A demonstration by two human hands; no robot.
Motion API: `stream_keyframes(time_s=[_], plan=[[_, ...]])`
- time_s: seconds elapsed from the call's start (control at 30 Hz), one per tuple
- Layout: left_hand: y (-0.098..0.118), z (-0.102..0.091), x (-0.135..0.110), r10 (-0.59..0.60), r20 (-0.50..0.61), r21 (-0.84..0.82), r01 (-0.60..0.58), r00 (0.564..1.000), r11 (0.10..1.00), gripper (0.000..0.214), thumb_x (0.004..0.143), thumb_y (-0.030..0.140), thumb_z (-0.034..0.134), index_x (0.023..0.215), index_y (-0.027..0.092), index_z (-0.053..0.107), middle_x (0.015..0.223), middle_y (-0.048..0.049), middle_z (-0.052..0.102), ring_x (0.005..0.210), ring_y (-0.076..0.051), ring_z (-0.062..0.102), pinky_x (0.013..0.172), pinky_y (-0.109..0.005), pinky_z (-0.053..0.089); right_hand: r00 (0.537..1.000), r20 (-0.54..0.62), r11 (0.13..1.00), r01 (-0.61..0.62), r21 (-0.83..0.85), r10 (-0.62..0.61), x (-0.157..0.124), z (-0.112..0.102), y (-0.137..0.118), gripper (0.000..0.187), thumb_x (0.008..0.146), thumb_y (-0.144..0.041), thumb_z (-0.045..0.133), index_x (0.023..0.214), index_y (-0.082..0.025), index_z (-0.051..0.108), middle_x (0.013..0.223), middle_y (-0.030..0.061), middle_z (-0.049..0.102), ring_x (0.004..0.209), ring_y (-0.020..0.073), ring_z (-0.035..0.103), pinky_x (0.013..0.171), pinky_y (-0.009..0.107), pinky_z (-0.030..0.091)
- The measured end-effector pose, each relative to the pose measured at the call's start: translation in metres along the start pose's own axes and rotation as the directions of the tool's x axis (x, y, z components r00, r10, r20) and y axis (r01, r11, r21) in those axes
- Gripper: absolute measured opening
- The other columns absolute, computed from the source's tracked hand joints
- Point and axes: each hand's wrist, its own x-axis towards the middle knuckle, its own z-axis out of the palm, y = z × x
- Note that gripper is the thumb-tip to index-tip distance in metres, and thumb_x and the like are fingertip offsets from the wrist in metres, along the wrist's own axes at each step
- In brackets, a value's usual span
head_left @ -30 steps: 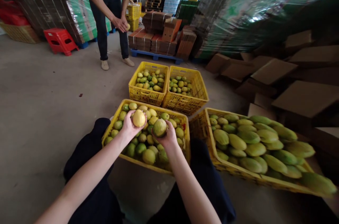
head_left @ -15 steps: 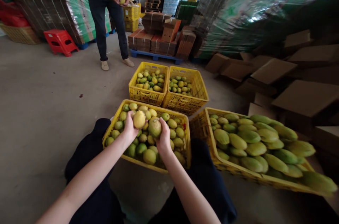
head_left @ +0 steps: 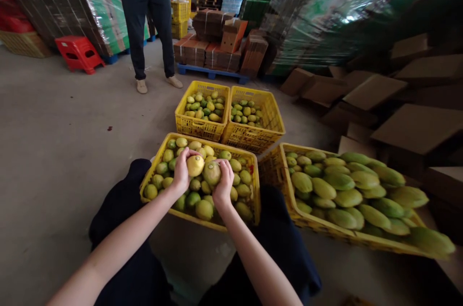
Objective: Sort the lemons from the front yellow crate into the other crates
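Observation:
My left hand (head_left: pixel 183 171) is closed round a yellow lemon (head_left: pixel 195 165). A greener lemon (head_left: pixel 211 173) sits in my right hand (head_left: pixel 223 183), its stem end turned up. The two fruits are side by side, close together or touching. Both hands are over a yellow plastic crate (head_left: pixel 163 144) filled with green and yellow lemons, which stands between my knees. Just below the hands lie several loose lemons, among them a large yellow-green one (head_left: pixel 204 210).
Two more yellow crates, the left one (head_left: pixel 197 126) and the right one (head_left: pixel 269 108), hold lemons ahead. A heaped lemon crate (head_left: pixel 285 185) stands at my right beside cardboard boxes (head_left: pixel 419 127). Beyond are a standing person (head_left: pixel 144 11), a red stool (head_left: pixel 80 54) and a blue pallet (head_left: pixel 213 73).
My left hand and its lemon have moved slightly right, closer to the lemon in my right hand. The view has tipped down a little, and the standing person's hands have risen mostly out of frame.

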Motion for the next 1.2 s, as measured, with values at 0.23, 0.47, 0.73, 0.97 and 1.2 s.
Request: stream_keyframes(time_s=[0.23,0.47,0.73,0.97,1.2], plan=[[0.004,0.009,0.004,0.057,0.071,0.048,-0.061,0.996,0.997,0.030,0.103,0.027,0.043,0.103,0.018,0.072,0.085,-0.0029,0.075,0.081,-0.018,0.073,0.075,-0.023,0.058,0.890,0.082,0.873,-0.456,0.171,0.449,0.013,0.008,-0.013,0.022,0.085,-0.033,0.059,0.099,-0.022,0.072,0.087,-0.0009,0.077,0.071,0.0168,0.069,0.053,0.024,0.053],[0.017,0.007,0.003,-0.110,0.023,-0.114,0.112,0.994,0.987,0.034,0.102,0.029,0.040,0.121,0.019,0.066,0.079,-0.0047,0.074,0.055,-0.015,0.068,0.040,-0.019,0.050,0.789,0.223,0.752,-0.613,0.242,0.572,0.032,-0.002,-0.024,0.030,0.087,-0.042,0.056,0.098,-0.018,0.069,0.070,0.0042,0.074,0.045,0.0166,0.060,0.034,0.023,0.041],[0.007,0.007,0.005,-0.162,-0.014,-0.347,0.147,0.987,0.926,0.042,0.102,0.028,0.043,0.141,0.017,0.055,0.085,-0.0078,0.075,0.077,-0.022,0.076,0.070,-0.033,0.066,0.785,0.039,0.678,-0.558,0.478,0.619,0.029,-0.002,-0.008,0.021,0.085,-0.032,0.056,0.095,-0.018,0.070,0.083,0.0069,0.077,0.074,0.0180,0.073,0.059,0.025,0.061],[0.006,0.004,0.005,-0.176,0.113,-0.294,0.203,0.978,0.934,0.043,0.106,0.033,0.036,0.134,0.008,0.056,0.095,-0.0150,0.076,0.086,-0.024,0.077,0.078,-0.034,0.065,0.790,-0.029,0.683,-0.511,0.522,0.613,0.032,0.003,-0.011,0.013,0.090,-0.033,0.058,0.094,-0.023,0.067,0.083,0.0024,0.077,0.082,0.0177,0.075,0.071,0.030,0.067],[0.006,0.007,0.002,-0.168,0.104,-0.278,0.191,0.980,0.941,0.042,0.106,0.033,0.036,0.134,0.008,0.056,0.090,-0.0135,0.073,0.082,-0.023,0.075,0.071,-0.033,0.065,0.755,-0.023,0.645,-0.543,0.537,0.655,0.035,0.001,-0.009,0.025,0.100,-0.041,0.050,0.109,-0.024,0.065,0.081,0.0013,0.075,0.076,0.0170,0.074,0.063,0.027,0.066]])
